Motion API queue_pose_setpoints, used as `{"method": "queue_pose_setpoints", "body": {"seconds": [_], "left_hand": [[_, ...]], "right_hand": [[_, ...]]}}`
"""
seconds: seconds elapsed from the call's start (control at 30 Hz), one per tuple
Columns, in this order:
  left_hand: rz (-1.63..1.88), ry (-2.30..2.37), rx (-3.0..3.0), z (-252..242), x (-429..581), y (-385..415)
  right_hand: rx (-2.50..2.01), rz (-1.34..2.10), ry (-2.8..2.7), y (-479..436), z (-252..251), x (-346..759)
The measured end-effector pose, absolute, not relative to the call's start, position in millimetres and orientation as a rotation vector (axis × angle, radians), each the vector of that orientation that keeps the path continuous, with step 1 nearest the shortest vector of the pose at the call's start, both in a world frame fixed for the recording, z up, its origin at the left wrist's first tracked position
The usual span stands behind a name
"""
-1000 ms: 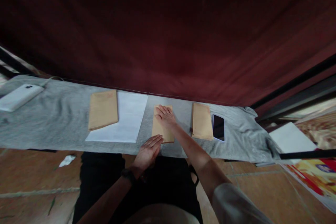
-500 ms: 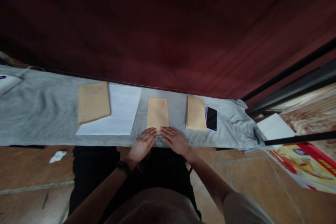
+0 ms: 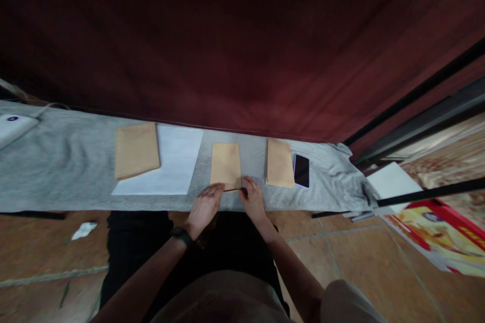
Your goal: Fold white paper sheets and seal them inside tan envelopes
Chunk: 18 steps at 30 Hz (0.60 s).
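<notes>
Visibility is poor at the contact point. Small tan paper envelope [image 3: 226, 164] lies flat on the long grey cloth runner [image 3: 56, 166]; all positions below are taken from this envelope. Both hands cover parts of its near edge, and a thin dark line shows beneath that edge between them.

Left hand [image 3: 204, 203]: fingers straight and close together, laid flat, tips on the near left corner, gripping nothing. Right hand [image 3: 253, 201]: fingertips bent onto the near right corner. The thumb is hidden, so I cannot tell whether it pinches the paper or only presses it.

Left of the envelope, across a strip of bare cloth: large white paper sheet [image 3: 178, 166], with a wider tan envelope pile [image 3: 136, 150] overlapping its far side. Far left: flat white device [image 3: 11, 128], cut off by the frame.

Right, across a narrower bare strip: second tan envelope pile [image 3: 279, 162], with a black phone [image 3: 301, 170] against its outer side.

Behind: dark red curtain [image 3: 242, 50], close to the cloth's back edge. The cloth's front edge runs just under the hands.
</notes>
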<state>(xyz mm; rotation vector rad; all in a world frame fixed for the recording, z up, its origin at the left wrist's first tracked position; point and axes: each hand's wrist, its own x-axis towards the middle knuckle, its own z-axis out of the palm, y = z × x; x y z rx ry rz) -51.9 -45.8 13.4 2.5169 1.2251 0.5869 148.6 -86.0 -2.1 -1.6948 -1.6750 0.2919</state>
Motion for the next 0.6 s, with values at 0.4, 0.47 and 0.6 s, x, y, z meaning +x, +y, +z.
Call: {"method": "queue_pose_setpoints", "body": {"seconds": [0.4,0.47,0.6], "left_hand": [[0.708,1.407,2.306,14,-44,-41],[0.706,1.381,2.317,13,-45,-41],[0.750,1.359,2.308,7,-47,-42]], "right_hand": [[-1.867,0.181,-1.712,-84,6,126],[-1.757,0.158,-1.859,-93,5,117],[-1.607,0.135,-2.104,-112,1,102]]}}
